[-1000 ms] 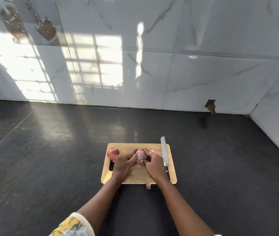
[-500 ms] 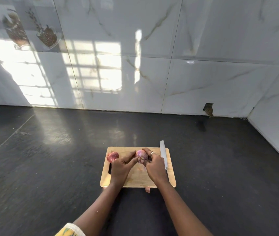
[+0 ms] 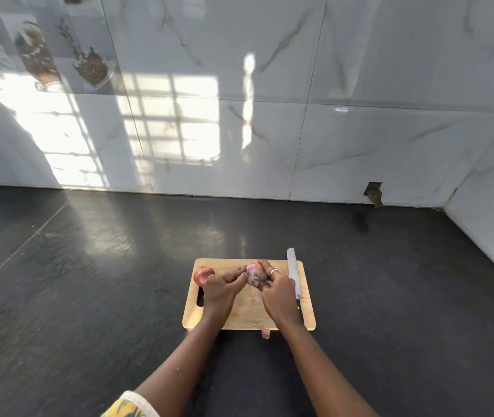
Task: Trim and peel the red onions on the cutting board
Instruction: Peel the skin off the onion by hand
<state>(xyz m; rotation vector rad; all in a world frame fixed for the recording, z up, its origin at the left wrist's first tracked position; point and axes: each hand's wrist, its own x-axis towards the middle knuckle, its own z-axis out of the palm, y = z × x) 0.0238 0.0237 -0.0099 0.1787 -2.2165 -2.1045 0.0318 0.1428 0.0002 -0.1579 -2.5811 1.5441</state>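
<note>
A small wooden cutting board lies on the dark counter. Just above its far half, a pale pink, partly peeled red onion is held between both hands. My left hand pinches its left side with thumb and fingertips. My right hand, wearing a ring, curls round its right side, with the thumb on the onion's skin. A second red onion with its skin on sits at the board's far left corner. A knife lies along the board's right edge, blade pointing away.
A scrap of onion peel lies on the dark counter just in front of the board. White marble-look wall tiles close off the back and the right side.
Both hands have stayed on the same onion and turned it a little, with the right thumb working along its skin. The camera view has tilted slightly.
</note>
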